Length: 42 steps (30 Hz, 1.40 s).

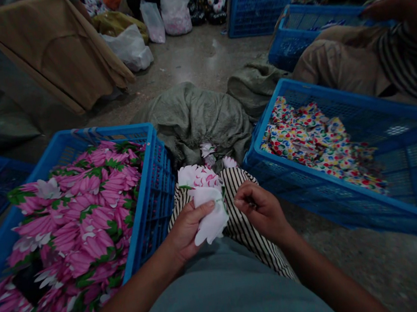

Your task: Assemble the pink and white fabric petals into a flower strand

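Note:
Over my lap, my left hand grips a flower-shaped fabric piece, thumb on top. White petals fold toward me, and a pink-and-white patterned part with a bit of green edging shows behind them. My right hand is held just to the right, apart from the fabric, its thumb and fingers pinched together; whatever is between them is too small to make out. Striped cloth covers my legs. Beyond my knees, more white-and-pink petal pieces lie against a grey-green sack.
On my left stands a blue crate full of pink, white and green petal pieces. Another blue crate at right holds colourful dotted fabric pieces. Beside it sits a person in striped sleeves. A cloth-covered board leans at back left.

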Available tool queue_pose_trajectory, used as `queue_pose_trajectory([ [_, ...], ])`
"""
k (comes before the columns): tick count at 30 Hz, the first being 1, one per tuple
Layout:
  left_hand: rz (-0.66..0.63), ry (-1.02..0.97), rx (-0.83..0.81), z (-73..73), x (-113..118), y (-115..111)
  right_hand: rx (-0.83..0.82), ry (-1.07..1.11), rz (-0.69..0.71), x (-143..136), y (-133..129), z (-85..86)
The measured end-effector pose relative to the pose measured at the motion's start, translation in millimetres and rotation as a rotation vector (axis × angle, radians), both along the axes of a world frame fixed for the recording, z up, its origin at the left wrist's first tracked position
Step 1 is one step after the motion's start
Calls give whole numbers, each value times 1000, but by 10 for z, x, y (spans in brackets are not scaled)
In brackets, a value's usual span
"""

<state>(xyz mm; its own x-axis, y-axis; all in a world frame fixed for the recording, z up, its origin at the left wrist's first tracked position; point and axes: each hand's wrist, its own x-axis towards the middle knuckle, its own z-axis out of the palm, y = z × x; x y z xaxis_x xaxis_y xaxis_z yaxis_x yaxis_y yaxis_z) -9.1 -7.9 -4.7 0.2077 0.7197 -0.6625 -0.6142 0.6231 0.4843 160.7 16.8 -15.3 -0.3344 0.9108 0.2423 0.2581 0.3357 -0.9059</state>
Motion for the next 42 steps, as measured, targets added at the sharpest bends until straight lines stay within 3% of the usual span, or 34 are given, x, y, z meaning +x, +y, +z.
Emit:
queue_pose_trajectory([
  [9,36,-40,2,89,37,-4,2,-285,48,-95,-130,95],
  [18,-6,-47,8,56,32,-44,20,-112,-6,-182,-20,26],
  [24,22,-48,4,55,15,-39,-78,-103,-163,-100,35,24],
  [31,44,-69,-122,98,18,-4,-60,-221,98,5,-99,74],
  [42,-21,-60,39,81,15,-76,9,-266,167,-49,-49,136],
])
